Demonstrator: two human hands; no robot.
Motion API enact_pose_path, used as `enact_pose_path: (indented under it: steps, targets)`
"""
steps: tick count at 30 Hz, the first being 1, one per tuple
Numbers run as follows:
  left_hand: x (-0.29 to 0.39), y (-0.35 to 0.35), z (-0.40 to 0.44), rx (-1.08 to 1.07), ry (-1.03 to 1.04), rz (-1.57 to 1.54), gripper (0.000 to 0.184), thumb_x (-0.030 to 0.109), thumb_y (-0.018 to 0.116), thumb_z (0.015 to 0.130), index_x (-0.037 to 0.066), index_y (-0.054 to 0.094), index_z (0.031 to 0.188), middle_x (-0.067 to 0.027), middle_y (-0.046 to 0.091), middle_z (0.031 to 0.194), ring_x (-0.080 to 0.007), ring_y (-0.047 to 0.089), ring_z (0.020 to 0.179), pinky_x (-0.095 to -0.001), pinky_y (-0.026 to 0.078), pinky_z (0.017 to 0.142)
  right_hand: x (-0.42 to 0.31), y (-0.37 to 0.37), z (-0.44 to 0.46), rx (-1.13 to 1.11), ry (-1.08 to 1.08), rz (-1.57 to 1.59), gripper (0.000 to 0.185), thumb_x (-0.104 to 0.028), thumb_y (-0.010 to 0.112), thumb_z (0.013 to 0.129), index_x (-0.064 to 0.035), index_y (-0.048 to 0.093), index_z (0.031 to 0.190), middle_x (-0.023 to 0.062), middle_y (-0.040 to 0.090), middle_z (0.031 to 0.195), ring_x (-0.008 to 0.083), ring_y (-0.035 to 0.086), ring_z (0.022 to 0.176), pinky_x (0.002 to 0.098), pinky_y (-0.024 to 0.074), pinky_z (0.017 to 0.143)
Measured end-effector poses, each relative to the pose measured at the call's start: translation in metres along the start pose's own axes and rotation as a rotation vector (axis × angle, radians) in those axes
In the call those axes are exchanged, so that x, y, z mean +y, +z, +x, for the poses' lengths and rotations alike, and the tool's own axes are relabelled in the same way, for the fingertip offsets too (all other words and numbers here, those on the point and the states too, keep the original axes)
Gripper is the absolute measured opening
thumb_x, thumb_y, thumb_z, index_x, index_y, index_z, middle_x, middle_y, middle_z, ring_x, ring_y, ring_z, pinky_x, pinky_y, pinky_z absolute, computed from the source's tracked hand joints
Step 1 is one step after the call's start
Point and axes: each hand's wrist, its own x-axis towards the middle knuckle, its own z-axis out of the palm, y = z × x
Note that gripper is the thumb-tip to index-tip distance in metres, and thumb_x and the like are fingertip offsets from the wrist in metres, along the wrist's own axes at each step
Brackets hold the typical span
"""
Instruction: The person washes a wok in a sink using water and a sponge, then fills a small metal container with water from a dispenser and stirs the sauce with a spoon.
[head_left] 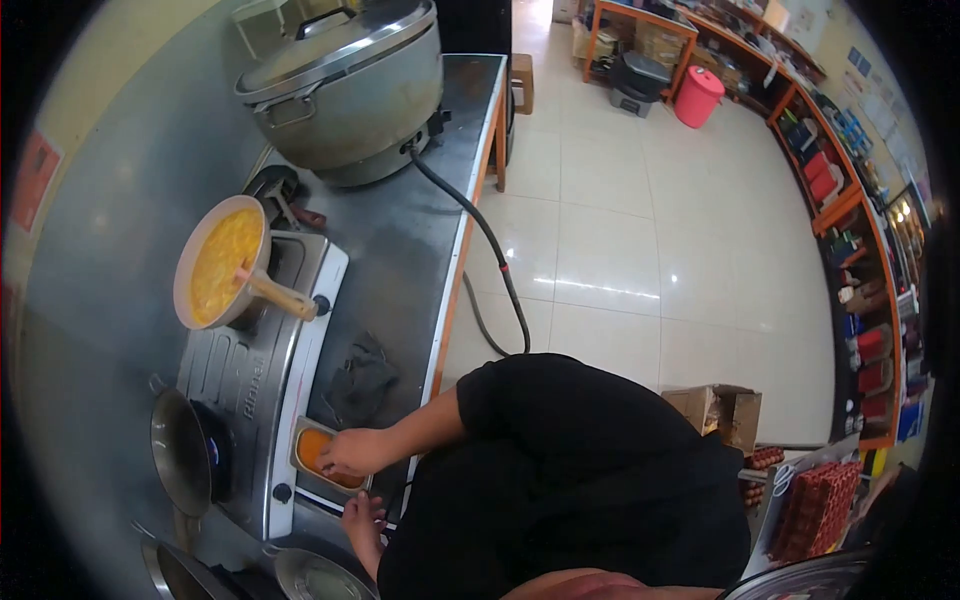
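A small rectangular metal tray [297,445] of orange food, powder or sauce I cannot tell, sits on the counter by the stove. My right hand [352,453] reaches over it, fingers bent together down at the orange contents; whatever they pinch is hidden. Just beyond the tray's near corner is my left hand [364,518], its fingers slightly bent and apart, with nothing visible in them. A pale frying pan [184,290] holding a yellow, egg-like mixture rests on the far burner, and a pink-ended utensil [243,274] leans in it beside the wooden handle.
The two-burner gas stove [255,345] has a dark wok [180,455] over a blue flame. A crumpled dark cloth [362,380] lies by the tray. Beyond stands a large rice cooker [350,115] with a thick cable [485,225]. Metal pans [315,572] crowd the counter's near end.
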Motion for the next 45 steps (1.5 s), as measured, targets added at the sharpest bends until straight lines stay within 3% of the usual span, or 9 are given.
enact_pose_path:
  steps: [3, 9, 16, 18, 21, 25, 28, 35, 45]
  targets:
    - [-0.001, 0.004, -0.001, 0.012, 0.055, 0.042, 0.021, 0.023, 0.054, 0.09, 0.007, 0.052, 0.078, -0.0047, 0.061, 0.068, -0.0089, 0.047, 0.049, -0.0223, 0.036, 0.045, 0.004, 0.002, 0.013, -0.021, -0.008, -0.057, 0.015, -0.015, 0.052, 0.083, -0.0079, 0.054, 0.096, 0.0138, 0.059, 0.091, 0.0331, 0.059, 0.081, 0.0422, 0.047, 0.072]
    - [-0.017, 0.007, 0.01, 0.033, 0.118, -0.067, 0.019, 0.021, 0.054, 0.09, 0.004, 0.059, 0.082, -0.006, 0.063, 0.069, -0.0088, 0.047, 0.049, -0.0237, 0.036, 0.044, 0.018, 0.006, 0.013, -0.045, -0.009, -0.117, 0.014, -0.013, 0.052, 0.079, -0.0097, 0.06, 0.09, 0.0096, 0.061, 0.092, 0.028, 0.06, 0.089, 0.0403, 0.0462, 0.077]
    - [-0.029, 0.005, 0.019, -0.007, 0.09, -0.186, 0.022, 0.025, 0.058, 0.088, 0.004, 0.058, 0.081, -0.0061, 0.064, 0.07, -0.0087, 0.05, 0.051, -0.0221, 0.038, 0.043, -0.003, -0.011, -0.006, 0.081, 0.057, -0.149, 0.013, -0.006, 0.057, 0.079, -0.0044, 0.061, 0.091, 0.014, 0.062, 0.092, 0.0348, 0.059, 0.083, 0.0385, 0.0484, 0.075]
    - [-0.029, 0.007, 0.016, 0.004, 0.069, -0.211, 0.023, 0.025, 0.058, 0.088, 0.003, 0.058, 0.081, -0.007, 0.064, 0.071, -0.0093, 0.052, 0.052, -0.0222, 0.039, 0.044, 0.001, -0.009, -0.013, 0.128, 0.042, -0.101, 0.011, -0.002, 0.057, 0.081, -0.003, 0.06, 0.091, 0.012, 0.063, 0.086, 0.0276, 0.063, 0.076, 0.0332, 0.0501, 0.067]
    - [-0.025, 0.006, 0.014, -0.001, 0.041, -0.23, 0.023, 0.026, 0.057, 0.089, 0.004, 0.057, 0.082, -0.0057, 0.064, 0.074, -0.0089, 0.052, 0.055, -0.0221, 0.04, 0.046, -0.008, -0.008, -0.015, 0.149, 0.233, 0.223, 0.01, -0.009, 0.059, 0.084, 0.0004, 0.061, 0.088, 0.0143, 0.063, 0.09, 0.0261, 0.065, 0.073, 0.0337, 0.0501, 0.065]
    - [-0.029, 0.007, 0.018, -0.034, 0.037, -0.253, 0.023, 0.027, 0.058, 0.089, 0.005, 0.056, 0.084, -0.0056, 0.063, 0.076, -0.0094, 0.054, 0.06, -0.0229, 0.044, 0.052, 0.032, 0.009, -0.024, 0.228, 0.505, 0.327, 0.01, -0.007, 0.056, 0.088, 0.0016, 0.061, 0.088, 0.012, 0.065, 0.084, 0.0136, 0.063, 0.07, 0.0263, 0.0506, 0.063]
    - [-0.034, 0.008, 0.022, -0.044, 0.045, -0.327, 0.024, 0.027, 0.058, 0.089, 0.004, 0.056, 0.084, -0.0065, 0.063, 0.078, -0.0104, 0.056, 0.062, -0.0239, 0.047, 0.055, 0.021, 0.002, -0.018, 0.43, 0.581, 0.672, 0.011, -0.006, 0.054, 0.089, 0.0022, 0.058, 0.095, 0.0131, 0.064, 0.086, 0.0157, 0.063, 0.071, 0.0262, 0.052, 0.064]
    - [-0.039, 0.01, 0.025, -0.148, 0.072, -0.676, 0.023, 0.02, 0.057, 0.09, 0.002, 0.051, 0.105, -0.0127, 0.061, 0.103, -0.0225, 0.063, 0.096, -0.0306, 0.054, 0.079, 0.017, -0.01, -0.022, 0.562, 0.571, 0.832, 0.009, -0.005, 0.054, 0.09, 0.0008, 0.053, 0.097, 0.0137, 0.061, 0.092, 0.0165, 0.061, 0.081, 0.0286, 0.0557, 0.07]
    - [-0.033, 0.03, 0.019, -0.054, 0.124, -0.923, 0.016, 0.014, 0.05, 0.093, 0.006, 0.043, 0.105, -0.0149, 0.058, 0.108, -0.0291, 0.062, 0.099, -0.0356, 0.054, 0.082, -0.004, -0.028, -0.017, 0.46, 0.329, 0.723, 0.007, 0.0, 0.054, 0.088, 0.0009, 0.054, 0.095, 0.0128, 0.061, 0.092, 0.0172, 0.061, 0.089, 0.0288, 0.0529, 0.075]
